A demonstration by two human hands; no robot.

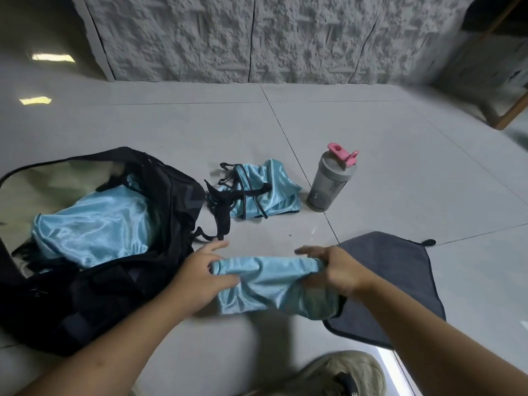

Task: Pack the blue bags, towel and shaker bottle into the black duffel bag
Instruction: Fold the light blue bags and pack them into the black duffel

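Note:
The black duffel bag (120, 284) lies open on the floor at the left, with one shiny blue bag (94, 227) inside it. A second blue bag (265, 192) with black straps lies on the tiles beyond it. Both hands hold a third, folded blue bag (268, 284) just above the floor: my left hand (200, 272) grips its left end and my right hand (337, 270) its right end. The dark grey towel (400, 281) lies flat under and right of that bag. The grey shaker bottle (328, 181) with a pink lid stands upright behind.
The floor is pale grey tile. A rough white stone wall (271, 38) runs along the back. A wooden furniture leg (511, 115) stands at the far right. My shoe (337, 372) shows at the bottom edge.

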